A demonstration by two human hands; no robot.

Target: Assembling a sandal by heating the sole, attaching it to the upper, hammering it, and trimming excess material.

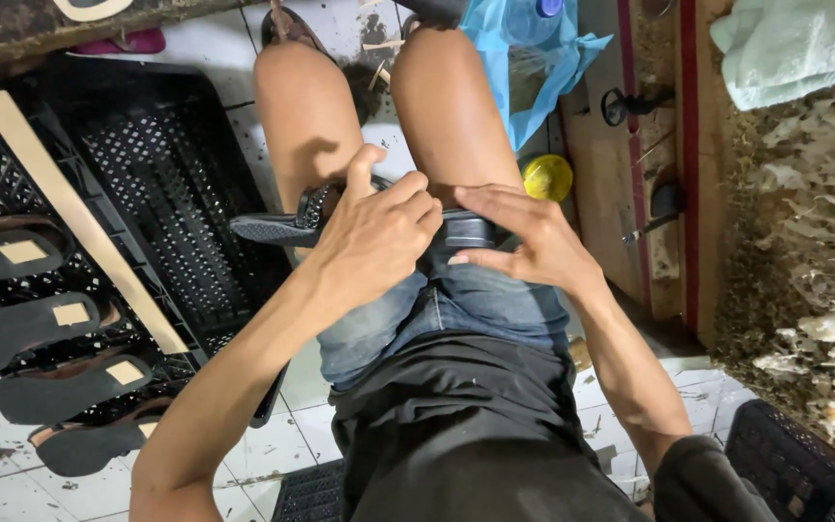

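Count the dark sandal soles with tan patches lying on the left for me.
4, on the black crate at left, stacked top to bottom: first, second, third, fourth. The frame edge may hide more.

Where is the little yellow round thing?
In the head view, the yellow round lid lies on the floor right of the person's knee, just above the right hand, below the blue plastic bag.
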